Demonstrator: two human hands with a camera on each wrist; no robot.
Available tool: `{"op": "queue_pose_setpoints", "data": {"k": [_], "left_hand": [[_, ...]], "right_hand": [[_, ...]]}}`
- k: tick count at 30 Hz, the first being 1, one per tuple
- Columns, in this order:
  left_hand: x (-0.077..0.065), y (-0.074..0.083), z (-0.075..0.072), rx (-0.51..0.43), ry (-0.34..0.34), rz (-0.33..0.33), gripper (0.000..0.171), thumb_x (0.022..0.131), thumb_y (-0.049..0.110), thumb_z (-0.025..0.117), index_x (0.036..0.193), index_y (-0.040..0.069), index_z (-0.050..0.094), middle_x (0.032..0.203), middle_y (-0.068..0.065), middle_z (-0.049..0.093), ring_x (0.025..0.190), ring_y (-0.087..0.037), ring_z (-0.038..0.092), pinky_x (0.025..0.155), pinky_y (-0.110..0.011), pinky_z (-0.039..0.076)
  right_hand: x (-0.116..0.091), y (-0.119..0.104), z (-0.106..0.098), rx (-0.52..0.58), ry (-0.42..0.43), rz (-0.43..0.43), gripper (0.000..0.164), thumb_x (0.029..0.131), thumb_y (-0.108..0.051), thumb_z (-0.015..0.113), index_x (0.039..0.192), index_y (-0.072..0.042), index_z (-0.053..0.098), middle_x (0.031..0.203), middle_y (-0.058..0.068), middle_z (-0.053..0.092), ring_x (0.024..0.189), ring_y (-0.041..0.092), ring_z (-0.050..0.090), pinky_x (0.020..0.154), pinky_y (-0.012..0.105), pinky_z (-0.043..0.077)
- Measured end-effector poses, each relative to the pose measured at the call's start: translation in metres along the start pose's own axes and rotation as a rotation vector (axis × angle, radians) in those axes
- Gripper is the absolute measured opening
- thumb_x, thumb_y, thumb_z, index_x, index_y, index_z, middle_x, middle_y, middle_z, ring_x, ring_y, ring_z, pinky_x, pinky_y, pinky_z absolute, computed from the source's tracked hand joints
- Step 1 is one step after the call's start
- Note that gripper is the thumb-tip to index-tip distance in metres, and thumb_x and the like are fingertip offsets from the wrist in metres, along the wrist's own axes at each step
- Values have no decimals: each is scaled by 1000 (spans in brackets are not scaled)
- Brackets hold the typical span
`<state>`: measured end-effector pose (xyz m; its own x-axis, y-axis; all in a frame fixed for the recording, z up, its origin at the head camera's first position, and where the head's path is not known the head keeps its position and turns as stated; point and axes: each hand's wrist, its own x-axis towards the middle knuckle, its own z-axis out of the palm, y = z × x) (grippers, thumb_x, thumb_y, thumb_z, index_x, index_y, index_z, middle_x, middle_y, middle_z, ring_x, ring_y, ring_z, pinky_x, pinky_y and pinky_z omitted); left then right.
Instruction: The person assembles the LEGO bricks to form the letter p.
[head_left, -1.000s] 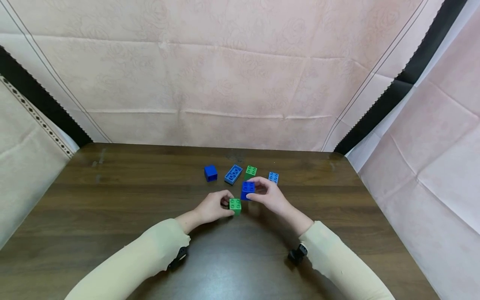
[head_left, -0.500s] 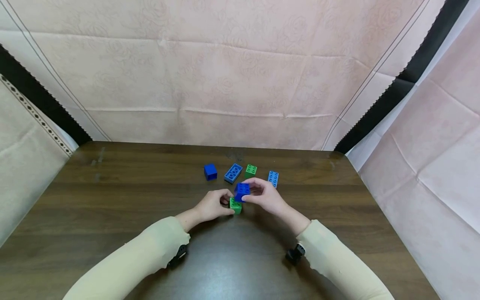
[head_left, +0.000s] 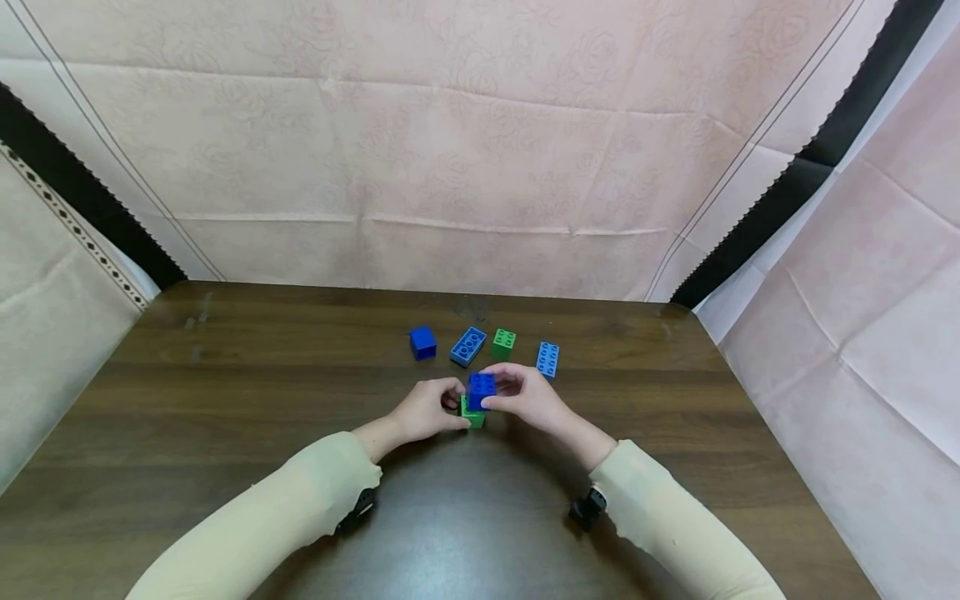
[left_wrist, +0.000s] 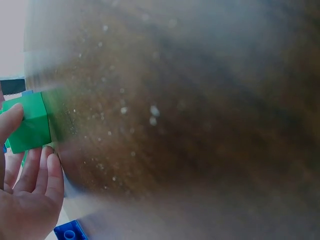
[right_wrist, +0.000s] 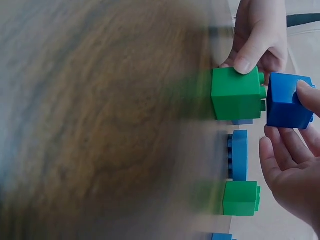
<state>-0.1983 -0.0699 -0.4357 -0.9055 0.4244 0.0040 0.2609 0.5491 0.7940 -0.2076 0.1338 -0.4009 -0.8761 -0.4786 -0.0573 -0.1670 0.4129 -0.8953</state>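
My left hand (head_left: 422, 412) grips a green toy building block (head_left: 473, 420) between thumb and fingers, low over the wooden table. Its studs point up. My right hand (head_left: 538, 402) pinches a blue building block (head_left: 481, 392) directly above the green one. In the right wrist view a thin gap shows between the blue block (right_wrist: 286, 102) and the studs of the green block (right_wrist: 235, 95). The left wrist view catches the green block (left_wrist: 29, 122) at its left edge, with the thumb on one side and fingers beneath.
Behind the hands, a dark blue block (head_left: 423, 343), a longer blue block (head_left: 468, 347), a second green block (head_left: 503, 344) and a lighter blue block (head_left: 547, 359) lie spread in a row on the table (head_left: 262, 375). A pale cloth hangs past the far edge.
The right hand has brought its blue block leftward, from beside the green block to right over it. The left hand has stayed nearly still, holding the green block.
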Motion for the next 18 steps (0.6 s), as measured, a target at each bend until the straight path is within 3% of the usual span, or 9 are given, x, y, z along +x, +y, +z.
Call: {"op": "queue_pose_setpoints", "data": {"k": [7,18], "left_hand": [[1,0,-1,-5,-11,7,30,75,14,78,97,5,60,93,-7,65,85,-14,60,80,-31,53],[0,1,-2,-2,-12,7,28,75,14,78,93,6,58,92,-7,65,85,-14,60,80,-31,53]], "right_hand": [[-10,-21,0,2,-23,-7,34,87,-8,65,119,2,58,113,21,62,100,28,59,86,32,50],[-9,-19,3,-26,-47,-27,36,86,-9,66,120,1,58,114,20,63,102,29,61,90,35,51]]}}
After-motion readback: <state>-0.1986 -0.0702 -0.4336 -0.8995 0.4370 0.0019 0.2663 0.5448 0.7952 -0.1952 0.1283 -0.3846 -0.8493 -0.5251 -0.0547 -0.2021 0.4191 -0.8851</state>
